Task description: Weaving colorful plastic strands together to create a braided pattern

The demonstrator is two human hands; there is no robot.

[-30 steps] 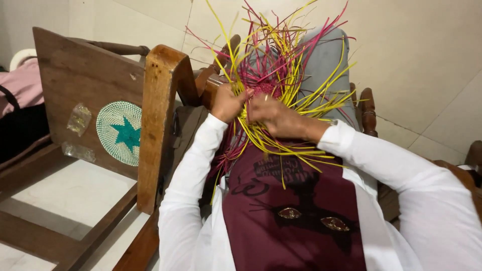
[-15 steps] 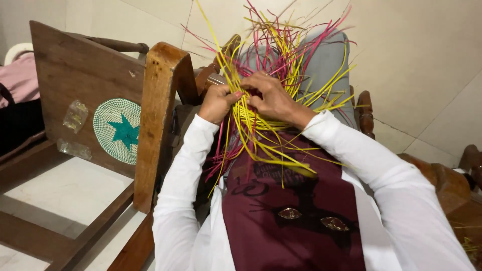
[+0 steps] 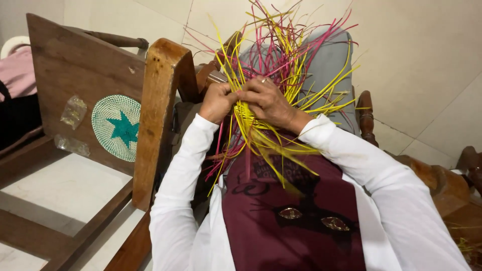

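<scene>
Your left hand [image 3: 217,102] and right hand [image 3: 268,102] are close together in front of your chest, fingers nearly meeting, both closed on a bundle of yellow and pink strips [image 3: 273,60]. The left hand is curled into a fist around strands at the bundle's near side. The right hand lies over the top with its fingers bent down onto the strands, and a ring shows on one finger. The strips fan upward and outward beyond your hands, and more of them hang down below your wrists over the maroon front of your top [image 3: 291,211]. Whether the core between your palms is already woven you cannot tell; the hands cover it.

Behind the strips, beyond your hands, lies your grey-trousered knee [image 3: 329,65]. Just to the left of your left hand stands a thick wooden chair post [image 3: 158,110], almost touching your left sleeve. Further left of that post, a dark wooden panel [image 3: 70,75] leans upright, and on it sits a round woven mat with a teal star [image 3: 118,127], with two bits of clear tape [image 3: 74,111] beside it. To the right of your right forearm, a turned wooden knob [image 3: 365,108] rises from the furniture.
</scene>
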